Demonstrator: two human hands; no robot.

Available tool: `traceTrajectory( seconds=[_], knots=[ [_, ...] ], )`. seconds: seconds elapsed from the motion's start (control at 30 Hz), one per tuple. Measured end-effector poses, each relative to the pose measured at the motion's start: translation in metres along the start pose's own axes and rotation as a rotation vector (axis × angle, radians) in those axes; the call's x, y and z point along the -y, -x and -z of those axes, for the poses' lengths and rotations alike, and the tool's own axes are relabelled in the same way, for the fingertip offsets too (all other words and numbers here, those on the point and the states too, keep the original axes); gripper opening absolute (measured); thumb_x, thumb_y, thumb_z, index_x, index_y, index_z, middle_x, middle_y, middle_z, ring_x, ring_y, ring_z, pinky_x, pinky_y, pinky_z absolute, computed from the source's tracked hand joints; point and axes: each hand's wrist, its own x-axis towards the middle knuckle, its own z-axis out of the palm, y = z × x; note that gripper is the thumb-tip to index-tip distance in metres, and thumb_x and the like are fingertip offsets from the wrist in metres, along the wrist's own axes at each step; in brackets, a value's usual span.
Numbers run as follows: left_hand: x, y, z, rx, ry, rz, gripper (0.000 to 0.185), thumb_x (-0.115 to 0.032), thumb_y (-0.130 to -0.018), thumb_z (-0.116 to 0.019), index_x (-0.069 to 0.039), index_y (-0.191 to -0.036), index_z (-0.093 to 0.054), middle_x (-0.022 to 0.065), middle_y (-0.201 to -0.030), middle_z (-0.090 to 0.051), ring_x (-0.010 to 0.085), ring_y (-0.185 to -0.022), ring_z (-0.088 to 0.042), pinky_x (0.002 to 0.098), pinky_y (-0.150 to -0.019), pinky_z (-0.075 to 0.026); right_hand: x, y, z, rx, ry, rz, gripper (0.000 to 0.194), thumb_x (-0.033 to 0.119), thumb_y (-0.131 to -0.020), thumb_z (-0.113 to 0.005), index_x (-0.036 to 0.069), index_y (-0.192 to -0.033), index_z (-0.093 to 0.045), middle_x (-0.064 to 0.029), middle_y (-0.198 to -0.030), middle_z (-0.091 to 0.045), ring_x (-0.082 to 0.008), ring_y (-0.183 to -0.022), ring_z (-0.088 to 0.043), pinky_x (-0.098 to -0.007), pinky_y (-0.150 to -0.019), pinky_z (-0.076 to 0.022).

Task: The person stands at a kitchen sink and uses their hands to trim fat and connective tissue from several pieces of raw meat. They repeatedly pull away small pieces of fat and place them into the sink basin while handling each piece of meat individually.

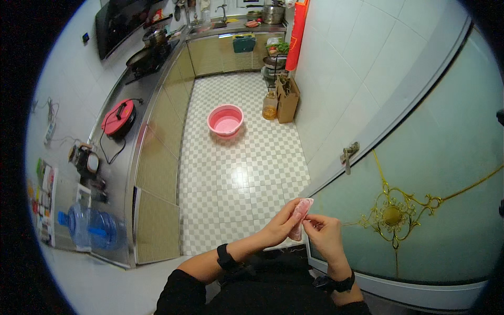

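A small, flat pink item (300,214), perhaps a packet or a folded piece, is held upright between my hands, low and right of the middle. My left hand (280,224) is wrapped round its left side. The fingertips of my right hand (323,233) pinch its right edge. What the item is made of cannot be told. A black band circles each wrist. Beyond the hands, a pink plastic basin (226,121) rests on the checkered floor tiles.
Along the left runs a steel counter (132,147) with a red electric pan (119,118) and a blue water jug (94,228). A frosted glass door (425,157) stands at right. A cardboard box (288,103) and a glass jar (269,107) stand by the wall.
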Motion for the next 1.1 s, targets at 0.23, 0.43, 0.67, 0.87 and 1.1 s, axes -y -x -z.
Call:
traceTrajectory(
  seconds=[0.23, 0.43, 0.67, 0.87, 1.1],
  knots=[
    [0.001, -0.052, 0.079, -0.161, -0.272, -0.075, 0.046, -0.019, -0.102, -0.044, 0.002, -0.142, -0.036, 0.0210, -0.132, -0.047, 0.0325, -0.122, -0.048, 0.0379, -0.105, -0.037, 0.009, -0.105, -0.040, 0.122, 0.036, 0.022, 0.018, 0.011, -0.083, -0.070, -0.005, -0.091, -0.072, -0.0068, -0.069, -0.070, -0.0065, -0.060, -0.059, -0.0239, -0.054, -0.0459],
    [-0.019, -0.128, 0.182, -0.367, -0.540, -0.161, 0.046, -0.013, -0.100, -0.046, -0.001, -0.143, -0.034, 0.0234, -0.126, -0.048, 0.0349, -0.116, -0.050, 0.0414, -0.101, -0.039, 0.015, -0.253, -0.104, 0.255, -0.094, 0.054, 0.017, 0.010, -0.081, -0.069, -0.006, -0.085, -0.072, -0.0100, -0.067, -0.069, -0.0086, -0.059, -0.061, -0.0250, -0.053, -0.0468],
    [-0.083, -0.263, 0.313, -0.483, -0.657, -0.256, 0.044, -0.013, -0.102, -0.043, -0.001, -0.143, -0.035, 0.0177, -0.121, -0.050, 0.0247, -0.095, -0.060, 0.0353, -0.086, -0.050, 0.061, -0.448, -0.158, 0.280, -0.268, 0.162, 0.015, 0.010, -0.077, -0.071, -0.005, -0.077, -0.070, -0.0049, -0.059, -0.063, -0.0063, -0.055, -0.055, -0.0239, -0.050, -0.0433],
    [-0.141, -0.349, 0.422, -0.176, 0.501, 0.144, 0.052, -0.029, -0.105, -0.042, -0.005, -0.150, -0.031, 0.0141, -0.109, -0.057, 0.0152, -0.077, -0.058, 0.0273, -0.056, -0.053, 0.093, -0.603, -0.166, 0.527, -0.403, 0.080, 0.011, 0.007, -0.075, -0.070, -0.003, -0.078, -0.072, 0.0007, -0.064, -0.063, -0.0045, -0.059, -0.053, -0.0217, -0.052, -0.0419],
    [-0.146, -0.474, 0.525, 0.064, 0.726, 0.245, 0.050, -0.028, -0.106, -0.035, -0.003, -0.148, -0.030, 0.0170, -0.105, -0.057, 0.0170, -0.071, -0.059, 0.0224, -0.044, -0.051, 0.081, -0.750, -0.178, 0.701, -0.645, -0.168, 0.008, 0.007, -0.081, -0.070, 0.000, -0.084, -0.072, -0.0030, -0.073, -0.069, -0.0060, -0.067, -0.058, -0.0199, -0.061, -0.0444]
  ],
)
